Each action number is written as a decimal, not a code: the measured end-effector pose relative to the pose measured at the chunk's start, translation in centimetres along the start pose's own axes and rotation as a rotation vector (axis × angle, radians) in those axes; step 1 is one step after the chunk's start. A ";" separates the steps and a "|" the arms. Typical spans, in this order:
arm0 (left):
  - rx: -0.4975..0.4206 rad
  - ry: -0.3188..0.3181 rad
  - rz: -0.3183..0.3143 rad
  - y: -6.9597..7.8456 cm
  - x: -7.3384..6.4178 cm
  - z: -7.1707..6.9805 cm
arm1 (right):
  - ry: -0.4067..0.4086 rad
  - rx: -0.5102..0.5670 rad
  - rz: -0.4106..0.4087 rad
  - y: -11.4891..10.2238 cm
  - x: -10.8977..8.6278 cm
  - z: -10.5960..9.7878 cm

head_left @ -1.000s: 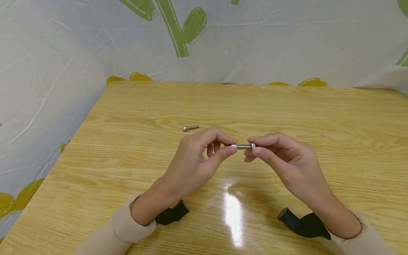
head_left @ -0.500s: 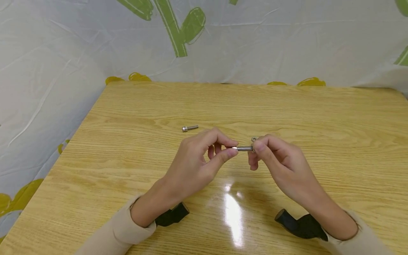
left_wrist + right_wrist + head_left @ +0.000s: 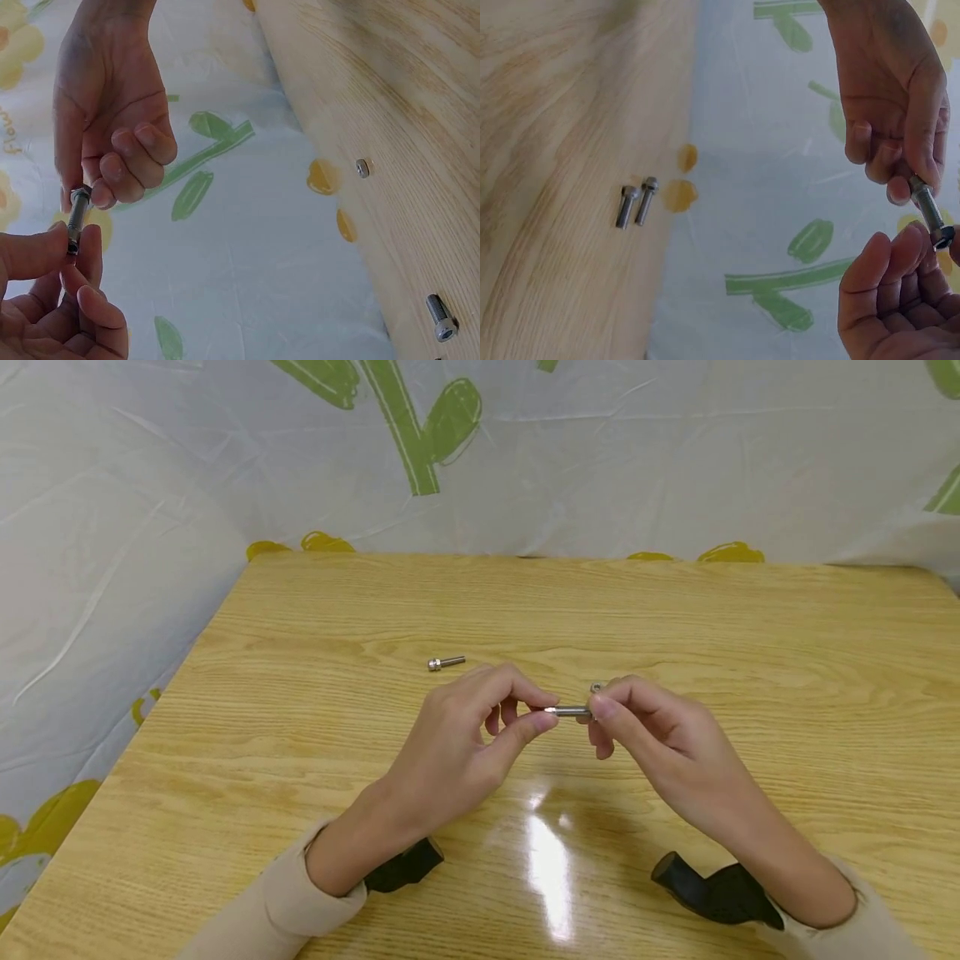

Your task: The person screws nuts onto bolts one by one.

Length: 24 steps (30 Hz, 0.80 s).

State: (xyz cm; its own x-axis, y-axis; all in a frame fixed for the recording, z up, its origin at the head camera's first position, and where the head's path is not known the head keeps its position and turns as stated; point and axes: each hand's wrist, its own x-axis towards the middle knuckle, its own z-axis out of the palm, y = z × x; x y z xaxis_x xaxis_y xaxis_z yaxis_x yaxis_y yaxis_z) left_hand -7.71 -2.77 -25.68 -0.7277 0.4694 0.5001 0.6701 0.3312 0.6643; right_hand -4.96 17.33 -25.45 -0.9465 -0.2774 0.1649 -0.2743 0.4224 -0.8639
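i'm holding a short silver metal bolt (image 3: 570, 711) level above the glossy pale wooden table (image 3: 675, 610), just over its middle. my left hand (image 3: 457, 739) pinches one end between thumb and forefinger, the other fingers curled underneath. my right hand (image 3: 660, 743) pinches the other end, where a small silver nut (image 3: 596, 688) sits at my fingertips; from the head view i cannot tell how far it is onto the bolt.

there are no containers on the table; the loose parts lie bare on the wood. a second small silver bolt (image 3: 446, 662) rests on the table beyond my left hand, well apart from it.

the head view shows both beige sleeves (image 3: 277, 902) and the black wrist mounts (image 3: 401, 867), plus the white cloth with green plant print (image 3: 420, 435) hung behind and beside the table. the left wrist view shows the held bolt (image 3: 75, 217) upright between my right hand's fingers (image 3: 112, 135) above and my left thumb and finger (image 3: 45, 251) below, and also the loose bolt (image 3: 441, 318) on the table edge and a tiny silver piece (image 3: 363, 168) farther along that the head view hardly shows. the right wrist view shows the held bolt (image 3: 928, 210) with a dark head at its lower end, and two bolt shapes side by side (image 3: 635, 202) on the wood; one may be a reflection, i cannot tell.
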 end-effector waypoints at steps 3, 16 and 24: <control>-0.005 0.005 -0.004 -0.3 -0.1 0.0 | 0.022 0.004 -0.033 0.1 -0.1 -0.1; -0.058 0.044 0.001 -0.5 -0.1 -0.1 | 0.074 0.232 -0.153 0.9 -0.2 -0.2; -0.075 0.064 0.026 -2.9 -0.5 1.0 | 0.117 0.282 -0.425 2.5 0.3 -0.1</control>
State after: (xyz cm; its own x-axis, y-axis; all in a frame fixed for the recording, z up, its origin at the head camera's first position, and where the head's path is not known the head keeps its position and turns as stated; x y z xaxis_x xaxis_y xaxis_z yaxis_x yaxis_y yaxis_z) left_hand -9.10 -3.19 -28.41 -0.7194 0.4227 0.5512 0.6781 0.2556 0.6891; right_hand -5.92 18.37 -27.57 -0.7785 -0.2690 0.5671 -0.5973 0.0399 -0.8010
